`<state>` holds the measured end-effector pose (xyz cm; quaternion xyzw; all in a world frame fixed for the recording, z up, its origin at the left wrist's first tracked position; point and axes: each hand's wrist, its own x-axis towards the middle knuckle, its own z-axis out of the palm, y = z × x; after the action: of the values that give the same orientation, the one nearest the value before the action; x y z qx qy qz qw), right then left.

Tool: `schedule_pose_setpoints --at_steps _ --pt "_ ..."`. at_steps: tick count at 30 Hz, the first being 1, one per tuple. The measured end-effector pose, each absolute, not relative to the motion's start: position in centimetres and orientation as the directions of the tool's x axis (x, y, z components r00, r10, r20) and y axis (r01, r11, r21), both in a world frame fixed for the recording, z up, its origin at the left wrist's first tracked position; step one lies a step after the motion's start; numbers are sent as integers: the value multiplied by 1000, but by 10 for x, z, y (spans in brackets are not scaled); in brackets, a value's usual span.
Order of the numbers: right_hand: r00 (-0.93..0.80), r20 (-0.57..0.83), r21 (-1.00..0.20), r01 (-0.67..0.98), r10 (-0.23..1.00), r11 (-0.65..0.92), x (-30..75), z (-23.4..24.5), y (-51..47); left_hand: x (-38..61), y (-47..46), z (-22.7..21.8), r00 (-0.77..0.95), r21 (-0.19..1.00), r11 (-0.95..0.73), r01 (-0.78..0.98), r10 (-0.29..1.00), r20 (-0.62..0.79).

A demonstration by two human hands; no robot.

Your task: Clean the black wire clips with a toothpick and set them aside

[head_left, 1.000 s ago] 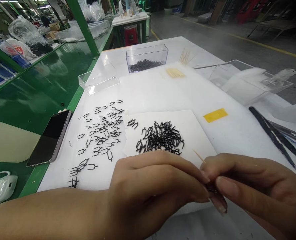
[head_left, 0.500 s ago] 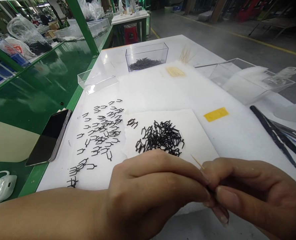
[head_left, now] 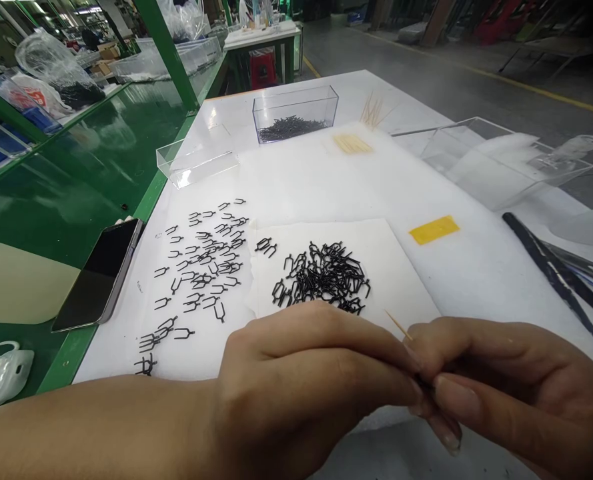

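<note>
My left hand and my right hand meet fingertip to fingertip low in the view. The right hand pinches a thin wooden toothpick whose tip pokes up to the left. The left fingers are pinched against something small and dark that I cannot make out. Just beyond the hands, a heap of small black fork-shaped parts lies on a white sheet. Several more black parts lie spread singly to the left on the white table.
A phone lies at the table's left edge. A clear box of dark parts and an empty clear tray stand farther back. Yellow tape, black tweezers and a large clear box are on the right.
The hands stay pinched together and have barely shifted. The toothpick tip sits slightly lower than a second ago.
</note>
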<state>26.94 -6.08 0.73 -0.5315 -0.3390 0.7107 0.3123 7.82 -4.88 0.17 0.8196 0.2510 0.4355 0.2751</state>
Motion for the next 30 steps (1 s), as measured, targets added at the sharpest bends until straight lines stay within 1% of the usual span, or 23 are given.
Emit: schedule_pose_setpoints --at_steps 3,7,11,15,18,21,24,26,27,29,30 --pt "-236 -538 -821 -72 809 -567 269 9 -60 79 -48 2 507 651 -739 175 634 583" --pt "-237 -517 -830 -97 822 -550 269 8 -61 77 -50 1 491 648 -739 185 641 590" --pt "-259 -482 -845 -116 837 -522 271 -5 -62 77 -50 -1 486 657 -734 173 643 591" --pt "-364 -368 -894 -113 856 -433 277 -22 -60 79 -48 0 486 665 -725 180 653 580" --pt "-378 -324 -913 -116 867 -391 280 -26 -60 80 -47 1 489 673 -717 183 660 570" --pt "-394 -326 -911 -112 859 -397 279 -22 -60 79 -48 3 495 679 -717 157 652 574" --pt "-360 -397 -875 -129 844 -466 278 -20 -61 79 -50 1 480 693 -706 146 663 574" --pt "-369 -388 -879 -129 845 -460 279 -22 -60 81 -50 -2 458 730 -674 116 688 563" --pt "-382 -348 -899 -123 856 -420 281 -24 -59 82 -49 -4 431 765 -639 82 715 551" --pt "-375 -246 -947 -102 894 -304 285 -29 -55 85 -47 -8 354 862 -506 -30 801 482" --pt "-349 -202 -965 -86 915 -246 287 -32 -53 86 -45 -11 317 917 -388 -97 861 398"
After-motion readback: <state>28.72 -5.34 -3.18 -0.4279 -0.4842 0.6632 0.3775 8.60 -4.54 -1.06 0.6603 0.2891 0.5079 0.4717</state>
